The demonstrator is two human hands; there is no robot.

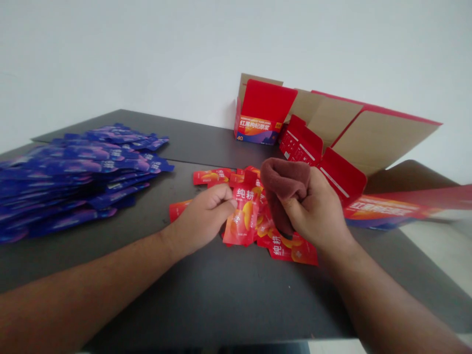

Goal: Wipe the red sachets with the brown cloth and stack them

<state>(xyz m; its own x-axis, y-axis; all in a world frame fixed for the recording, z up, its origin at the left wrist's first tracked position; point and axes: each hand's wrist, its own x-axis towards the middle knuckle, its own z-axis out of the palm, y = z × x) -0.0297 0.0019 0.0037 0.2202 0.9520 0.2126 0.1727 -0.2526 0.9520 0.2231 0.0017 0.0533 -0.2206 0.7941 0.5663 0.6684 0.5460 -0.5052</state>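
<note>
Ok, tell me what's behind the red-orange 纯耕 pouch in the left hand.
Behind the red-orange 纯耕 pouch in the left hand, more red-orange pouches lie on the gray table, showing to its right and farther back. Whatever sits directly behind it is covered.

- Sachet (241,222) in L hand (204,216): glossy plastic-type film, smooth
- Cloth (285,189) in R hand (320,209): soft matt fabric, slightly fuzzy
- Red sachets (297,250) btwn/below hands: same shiny film, a bit crinkled
- Blue sachets (83,172) left of L hand: plastic-looking film, slight sheen
- Cartons (271,101) beyond R hand: smooth printed cardbd outside, matt bare cardbd inside
- Tabletop (221,295) under hands: matt, smooth
</note>
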